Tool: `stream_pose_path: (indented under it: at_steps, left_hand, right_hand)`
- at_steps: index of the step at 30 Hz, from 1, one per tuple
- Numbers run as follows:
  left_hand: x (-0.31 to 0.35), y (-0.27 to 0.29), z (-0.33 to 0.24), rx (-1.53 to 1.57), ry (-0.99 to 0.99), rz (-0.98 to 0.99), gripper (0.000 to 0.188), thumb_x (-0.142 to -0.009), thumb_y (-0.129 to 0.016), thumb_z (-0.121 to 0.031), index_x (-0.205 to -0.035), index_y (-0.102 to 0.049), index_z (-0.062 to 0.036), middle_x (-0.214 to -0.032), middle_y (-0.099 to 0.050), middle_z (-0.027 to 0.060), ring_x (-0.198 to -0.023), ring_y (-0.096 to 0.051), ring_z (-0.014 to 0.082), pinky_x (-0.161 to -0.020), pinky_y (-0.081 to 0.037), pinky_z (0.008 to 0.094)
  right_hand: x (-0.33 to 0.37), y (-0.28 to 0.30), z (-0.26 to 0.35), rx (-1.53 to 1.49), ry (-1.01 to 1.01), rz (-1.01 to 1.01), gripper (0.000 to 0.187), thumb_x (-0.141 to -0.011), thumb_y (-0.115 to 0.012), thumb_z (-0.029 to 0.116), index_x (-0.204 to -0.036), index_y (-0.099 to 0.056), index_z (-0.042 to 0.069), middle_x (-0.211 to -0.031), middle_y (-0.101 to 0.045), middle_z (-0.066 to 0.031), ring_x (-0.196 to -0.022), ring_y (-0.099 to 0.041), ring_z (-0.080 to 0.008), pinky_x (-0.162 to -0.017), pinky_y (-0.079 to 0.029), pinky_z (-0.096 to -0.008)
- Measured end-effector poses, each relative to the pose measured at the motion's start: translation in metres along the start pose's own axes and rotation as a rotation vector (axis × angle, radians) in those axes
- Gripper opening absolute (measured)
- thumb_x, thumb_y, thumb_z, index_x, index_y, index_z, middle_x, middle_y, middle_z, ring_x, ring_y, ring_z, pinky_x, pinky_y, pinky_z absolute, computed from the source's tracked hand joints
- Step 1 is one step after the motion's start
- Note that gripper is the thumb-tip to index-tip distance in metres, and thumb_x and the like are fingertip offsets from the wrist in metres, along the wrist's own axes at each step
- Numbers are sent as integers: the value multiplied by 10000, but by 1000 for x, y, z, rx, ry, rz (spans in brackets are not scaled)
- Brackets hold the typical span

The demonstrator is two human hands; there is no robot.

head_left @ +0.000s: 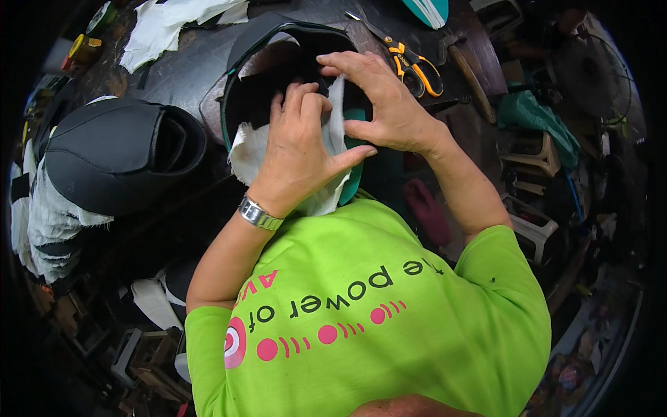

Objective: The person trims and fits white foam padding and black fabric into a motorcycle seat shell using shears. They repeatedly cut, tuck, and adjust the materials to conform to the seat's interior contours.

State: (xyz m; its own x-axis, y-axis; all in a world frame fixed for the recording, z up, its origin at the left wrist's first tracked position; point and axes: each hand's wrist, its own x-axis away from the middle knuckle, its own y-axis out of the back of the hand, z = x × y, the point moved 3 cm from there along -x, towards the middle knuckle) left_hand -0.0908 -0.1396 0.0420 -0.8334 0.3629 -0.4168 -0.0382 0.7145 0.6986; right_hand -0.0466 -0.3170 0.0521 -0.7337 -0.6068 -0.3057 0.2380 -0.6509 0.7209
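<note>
- A person in a lime-green shirt (389, 326) works over a dark worktop (184, 66), both hands on a black shoe upper (278, 52) held just above the chest.
- The left hand (299, 149), a metal watch (259, 214) on its wrist, is closed on the white lining cloth (246, 156), fingers curled over the fabric at the upper's opening and thumb stretched out to the right.
- The right hand (385, 104) lies across the upper's far rim, fingers spread and bent over the cloth's top edge, thumb pressing toward the left thumb; it grips the upper and lining together.
- The lining hangs out of the upper below the left hand, its edge frayed; a teal strip (353, 184) shows beside it.
- A second black upper (118, 153) sits to the left on a stack of white-lined pieces (52, 222).
- Orange-handled scissors (410, 62) lie on the worktop just behind the right hand, a wooden-handled hammer (469, 69) beside them.
- White cloth scraps (170, 24) rest at the worktop's far edge.
- Plastic stools (531, 156) and green sheeting (538, 118) crowd the floor on the right.
</note>
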Motion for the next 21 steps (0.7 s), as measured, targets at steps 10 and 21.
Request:
stream_pose_path:
  at_steps: [10, 21]
  left_hand:
    - [5, 9, 21, 358, 111, -29, 226, -830, -731, -71, -1027, -690, 33, -1278, -612, 191, -999, -680, 317, -848, -540, 357]
    - [7, 12, 31, 273, 7, 54, 291, -859, -731, -47, -1128, -700, 60, -1161, -738, 207, -1221, -676, 318, -1149, -415, 382]
  right_hand:
    - [7, 13, -8, -29, -68, 128, 696, -783, -813, 31, -1403, -499, 66, -1469, -512, -137, -1358, -536, -323, -1131, -441, -393]
    - [15, 4, -9, 303, 408, -41, 266, -789, -771, -9, -1036, -680, -40, -1145, -679, -200, -1157, -672, -401, -965, -580, -452]
